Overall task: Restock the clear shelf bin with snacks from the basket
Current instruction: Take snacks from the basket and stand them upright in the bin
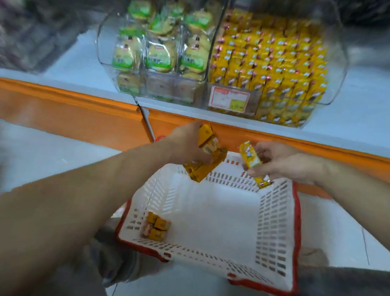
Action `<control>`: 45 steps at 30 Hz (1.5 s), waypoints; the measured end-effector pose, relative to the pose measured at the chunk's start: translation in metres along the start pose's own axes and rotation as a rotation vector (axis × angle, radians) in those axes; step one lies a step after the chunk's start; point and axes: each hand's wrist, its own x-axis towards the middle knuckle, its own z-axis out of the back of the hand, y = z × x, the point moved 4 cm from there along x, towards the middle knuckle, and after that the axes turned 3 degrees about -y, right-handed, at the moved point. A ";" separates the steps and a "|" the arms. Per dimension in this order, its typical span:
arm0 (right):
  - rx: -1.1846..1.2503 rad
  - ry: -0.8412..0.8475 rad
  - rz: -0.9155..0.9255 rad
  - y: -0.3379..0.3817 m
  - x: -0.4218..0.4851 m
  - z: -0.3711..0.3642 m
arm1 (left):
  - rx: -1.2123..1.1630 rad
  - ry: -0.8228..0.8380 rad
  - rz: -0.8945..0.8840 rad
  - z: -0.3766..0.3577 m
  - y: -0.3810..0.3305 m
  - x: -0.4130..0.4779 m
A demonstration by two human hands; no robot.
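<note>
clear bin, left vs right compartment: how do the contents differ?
Look: the cakes on the left are round and pale, in clear wrappers with green labels; the yellow packs on the right are opaque.
Size: each cake is bigger than a yellow pack.
Pose: the cakes lie loosely piled; the yellow packs stand in tight rows.
Shared: both fill one clear bin on the shelf.

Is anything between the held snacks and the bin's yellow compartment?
Nothing visible. Left hand and right hand hold snacks over the basket; only the orange shelf edge lies before the bin, whose top looks open.
</note>
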 end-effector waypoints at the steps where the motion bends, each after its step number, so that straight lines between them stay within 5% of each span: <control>1: 0.015 -0.022 0.039 0.015 -0.011 0.009 | -0.020 -0.040 -0.031 0.016 -0.013 -0.006; 9: 0.218 -0.214 0.291 0.064 -0.064 0.045 | -0.340 -0.251 -0.148 0.086 -0.060 -0.043; 13: 0.190 -0.263 0.374 0.078 -0.063 0.055 | -0.274 -0.314 -0.186 0.093 -0.076 -0.041; 18: 0.225 -0.662 0.511 0.086 -0.068 0.110 | -0.301 -0.341 -0.223 0.099 -0.078 -0.026; 23: -0.137 -0.977 0.566 0.085 -0.076 0.147 | -0.392 -0.334 -0.215 0.091 -0.081 -0.011; 29: -0.533 -1.003 0.497 0.092 -0.069 0.155 | -0.476 -0.352 -0.185 0.080 -0.084 0.003; 45: -0.819 -0.750 0.278 0.085 -0.064 0.146 | -0.492 -0.305 -0.127 0.062 -0.087 0.011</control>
